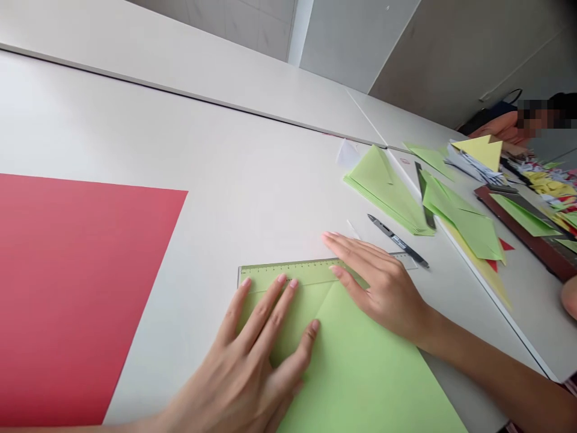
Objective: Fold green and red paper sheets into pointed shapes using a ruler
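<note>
A green sheet of paper lies on the white table, with a crease line running down from near its top edge. Along that top edge rests a clear ruler. My left hand presses on the sheet with fingers spread, its fingertips at the ruler's lower side. My right hand lies flat over the right part of the ruler and the sheet, fingers stretched out. Just beyond my right hand is a dark pen.
A large red sheet covers the left side. Folded green papers are stacked at the upper right, with more green pieces and a dark red folder farther right. A person in orange sits at the far right.
</note>
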Tool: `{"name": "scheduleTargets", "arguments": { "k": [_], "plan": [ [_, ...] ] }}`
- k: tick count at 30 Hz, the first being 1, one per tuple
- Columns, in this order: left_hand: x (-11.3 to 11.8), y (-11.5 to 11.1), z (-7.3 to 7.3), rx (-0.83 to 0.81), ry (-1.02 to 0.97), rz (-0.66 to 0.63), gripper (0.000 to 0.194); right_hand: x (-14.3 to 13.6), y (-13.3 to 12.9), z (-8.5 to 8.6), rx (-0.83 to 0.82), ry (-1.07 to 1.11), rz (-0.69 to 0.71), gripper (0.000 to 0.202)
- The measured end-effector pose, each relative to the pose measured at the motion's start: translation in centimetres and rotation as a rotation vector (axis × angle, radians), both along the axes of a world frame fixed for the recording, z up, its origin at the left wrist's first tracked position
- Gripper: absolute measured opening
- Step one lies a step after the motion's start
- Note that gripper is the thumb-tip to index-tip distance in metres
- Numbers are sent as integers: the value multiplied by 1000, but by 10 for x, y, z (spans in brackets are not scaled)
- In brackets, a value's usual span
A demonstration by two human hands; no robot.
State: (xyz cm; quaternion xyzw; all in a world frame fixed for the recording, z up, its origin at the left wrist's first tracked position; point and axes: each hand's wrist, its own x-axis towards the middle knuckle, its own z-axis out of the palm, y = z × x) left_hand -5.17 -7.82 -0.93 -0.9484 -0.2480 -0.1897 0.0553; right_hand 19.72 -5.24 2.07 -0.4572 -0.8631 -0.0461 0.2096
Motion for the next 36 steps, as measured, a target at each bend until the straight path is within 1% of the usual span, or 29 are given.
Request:
{"name": "scheduleTargets", "arguments": {
  "k": [4,7,8,9,10,12,13,15,17,19,21,23,24,25,26,27,30,32,34,36],
  "plan": [
    [-2,2,0,30,-12,-14,45,14,-8,-1,3,-31,-265,38],
    [-2,4,-1,52,-27,-13,45,27,1,0,10,1,-529,37],
    [-2,4,-2,54,-34,-12,44,30,6,2,-26,-5,-608,37],
    [-1,5,-2,55,-40,-16,43,33,12,3,-90,-12,-658,37],
    [-1,5,-2,56,-46,-20,42,36,19,4,-169,1,-677,32],
    [1,6,-2,59,-52,-27,40,37,32,6,-300,56,-643,15],
    [1,6,-2,62,-56,-28,40,35,39,7,-338,85,-609,11],
    [3,6,-1,54,-71,-22,40,30,58,9,-361,112,-536,14],
    [3,5,-2,32,-96,-13,40,24,83,14,-336,136,-475,12],
    [3,5,-5,9,-118,-10,40,17,112,23,-241,191,-450,14],
    [3,4,-8,1,-128,-15,41,13,136,33,-150,236,-428,24],
    [3,4,-11,12,-138,-16,40,12,146,40,-114,267,-367,37],
    [3,4,-11,17,-141,-12,40,12,142,42,-107,280,-312,47],
    [3,4,-10,21,-141,-9,40,12,133,42,-101,284,-252,55],
    [3,4,-9,23,-137,-8,39,13,120,41,-96,278,-209,59],
    [3,4,-7,24,-129,-7,39,15,104,37,-117,250,-181,58],
    [2,4,-1,28,-111,-7,39,23,48,20,-224,159,-112,42],
    [1,4,1,20,-109,-3,40,31,19,7,-279,120,-87,42],
    [0,4,1,-7,-108,-8,41,38,0,-4,-300,77,-42,46],
    [-1,3,0,-32,-88,-19,42,41,-10,-12,-276,52,-15,49]
  ]
}}
